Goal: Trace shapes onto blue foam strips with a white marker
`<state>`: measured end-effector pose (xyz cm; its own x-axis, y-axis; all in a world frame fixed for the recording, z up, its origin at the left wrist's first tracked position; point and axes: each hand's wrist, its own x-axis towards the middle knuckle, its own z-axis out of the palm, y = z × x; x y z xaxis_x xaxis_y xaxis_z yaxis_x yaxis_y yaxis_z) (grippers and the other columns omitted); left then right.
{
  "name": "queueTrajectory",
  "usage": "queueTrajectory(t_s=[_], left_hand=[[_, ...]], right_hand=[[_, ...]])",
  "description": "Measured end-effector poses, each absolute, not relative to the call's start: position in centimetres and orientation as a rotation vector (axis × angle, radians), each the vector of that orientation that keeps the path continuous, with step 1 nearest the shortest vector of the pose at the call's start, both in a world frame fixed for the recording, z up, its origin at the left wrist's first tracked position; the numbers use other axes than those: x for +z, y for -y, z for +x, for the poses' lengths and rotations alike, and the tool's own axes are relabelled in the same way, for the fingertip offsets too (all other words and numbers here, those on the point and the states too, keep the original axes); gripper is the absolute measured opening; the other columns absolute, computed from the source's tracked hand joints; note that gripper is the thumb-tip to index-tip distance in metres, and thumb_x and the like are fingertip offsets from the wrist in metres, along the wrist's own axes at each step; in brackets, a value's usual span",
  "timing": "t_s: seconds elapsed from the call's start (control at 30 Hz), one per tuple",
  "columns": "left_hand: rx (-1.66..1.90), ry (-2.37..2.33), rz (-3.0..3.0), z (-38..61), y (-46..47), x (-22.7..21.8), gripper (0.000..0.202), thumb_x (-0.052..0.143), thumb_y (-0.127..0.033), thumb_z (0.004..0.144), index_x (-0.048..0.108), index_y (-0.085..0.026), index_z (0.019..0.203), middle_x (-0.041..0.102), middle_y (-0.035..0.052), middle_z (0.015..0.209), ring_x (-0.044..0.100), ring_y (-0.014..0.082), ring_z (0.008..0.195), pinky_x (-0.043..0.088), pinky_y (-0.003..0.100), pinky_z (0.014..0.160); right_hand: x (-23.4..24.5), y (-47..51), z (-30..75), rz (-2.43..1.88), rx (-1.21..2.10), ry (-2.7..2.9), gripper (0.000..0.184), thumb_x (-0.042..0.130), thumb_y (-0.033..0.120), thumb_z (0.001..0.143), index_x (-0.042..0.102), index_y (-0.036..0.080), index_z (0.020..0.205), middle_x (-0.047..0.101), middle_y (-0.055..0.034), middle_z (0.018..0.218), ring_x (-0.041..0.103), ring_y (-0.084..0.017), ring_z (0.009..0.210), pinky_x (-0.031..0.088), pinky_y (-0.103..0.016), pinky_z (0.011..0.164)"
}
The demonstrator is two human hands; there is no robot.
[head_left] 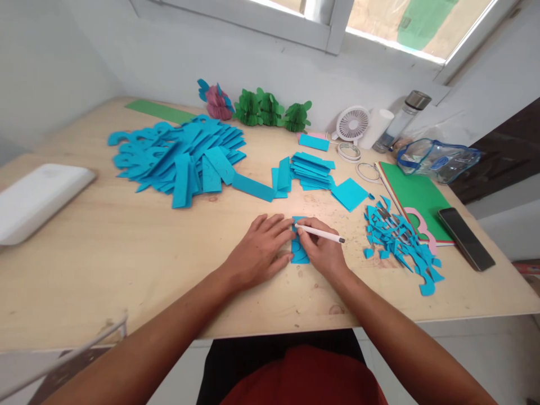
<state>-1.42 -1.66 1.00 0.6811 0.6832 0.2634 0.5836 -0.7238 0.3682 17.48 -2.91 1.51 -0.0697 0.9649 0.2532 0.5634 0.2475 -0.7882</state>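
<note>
My left hand (260, 247) lies flat with fingers spread, pressing down a small blue paper piece (300, 252) on the wooden table (126, 264). My right hand (323, 250) is closed around a white pen (320, 233), whose tip rests on the blue piece near my left fingertips. Most of the blue piece is hidden between the two hands.
A big heap of cut blue shapes (181, 157) lies at back left, a stack of blue rectangles (312, 169) behind the hands, blue scraps (396, 239) to the right. Green paper sheets (415, 199), a phone (466, 237), a small fan (352, 124), a bottle (403, 121) and a white device (37, 197) stand around.
</note>
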Motion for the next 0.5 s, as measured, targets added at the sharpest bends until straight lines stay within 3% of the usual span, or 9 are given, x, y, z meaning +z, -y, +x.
queueTrajectory(t_s=[0.5], left_hand=[[0.588, -1.007, 2.644, -1.41, 1.56, 0.86, 0.044, 0.046, -0.033, 0.091, 0.055, -0.016, 0.131, 0.055, 0.0153, 0.143, 0.043, 0.0342, 0.136, 0.031, 0.058, 0.113]], right_hand=[[1.55, 2.79, 17.56, -1.402, 0.634, 1.759, 0.015, 0.054, 0.026, 0.089, 0.068, 0.023, 0.095, 0.073, -0.0044, 0.090, 0.066, -0.018, 0.079, 0.053, -0.029, 0.070]])
